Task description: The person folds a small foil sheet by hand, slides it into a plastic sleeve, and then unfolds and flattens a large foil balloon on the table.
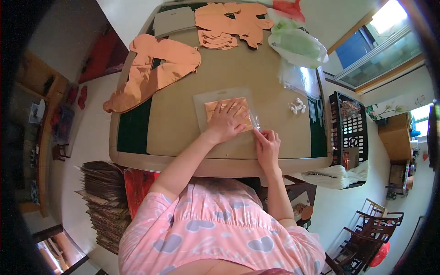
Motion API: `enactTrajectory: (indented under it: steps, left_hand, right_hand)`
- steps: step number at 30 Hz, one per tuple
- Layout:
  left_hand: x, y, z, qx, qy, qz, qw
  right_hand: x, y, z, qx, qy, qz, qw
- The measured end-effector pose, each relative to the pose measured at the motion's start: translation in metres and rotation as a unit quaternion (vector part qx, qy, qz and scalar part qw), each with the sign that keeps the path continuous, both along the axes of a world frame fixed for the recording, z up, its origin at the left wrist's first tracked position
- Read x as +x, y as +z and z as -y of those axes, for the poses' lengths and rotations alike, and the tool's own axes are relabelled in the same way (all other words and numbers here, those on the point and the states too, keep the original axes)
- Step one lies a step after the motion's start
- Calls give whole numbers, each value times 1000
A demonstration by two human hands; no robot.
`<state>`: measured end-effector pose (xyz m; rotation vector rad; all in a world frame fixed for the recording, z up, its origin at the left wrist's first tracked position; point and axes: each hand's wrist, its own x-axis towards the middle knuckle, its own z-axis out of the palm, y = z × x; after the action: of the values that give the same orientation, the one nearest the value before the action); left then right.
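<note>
A square of folded rose-gold foil [211,108] lies on the board in front of me, within a clear plastic bag [199,102] whose pale margins show around it. My left hand [224,122] rests flat on the foil square, fingers spread. At the bag's lower right corner, thumb and forefinger of my right hand [267,143] pinch the shiny clear edge. Large flat rose-gold foil balloons [158,73] lie at the table's left, and more foil balloons [229,18] are stacked at the far side.
Grey card sheets [174,22] sit at the back left. To the right are a greenish plastic bag [298,43], clear bags [300,80], small white pieces [298,107] and thin sticks [315,111]. A black crate [349,130] stands beyond the right edge; stacked cardboard [104,206] is at lower left.
</note>
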<state>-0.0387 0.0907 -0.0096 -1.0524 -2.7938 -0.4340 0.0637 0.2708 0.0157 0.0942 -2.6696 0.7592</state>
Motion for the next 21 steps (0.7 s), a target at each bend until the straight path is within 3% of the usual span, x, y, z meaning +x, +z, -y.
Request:
enactTrajectory:
  steps: [2, 8, 17, 21]
  left_hand:
    - [0, 0, 0, 0, 1, 4, 1000]
    - [0, -2, 0, 26, 16, 5, 1000]
    - [-1, -1, 1, -6, 9, 7, 1000]
    - [-1, 1, 1, -14, 17, 13, 1000]
  right_hand:
    - [1, -2, -6, -57, 12, -7, 998]
    - [3, -5, -2, 49, 3, 15, 999]
    - [-26, -10, 11, 1, -88, -22, 996]
    - [-23, -12, 8, 18, -64, -34, 997]
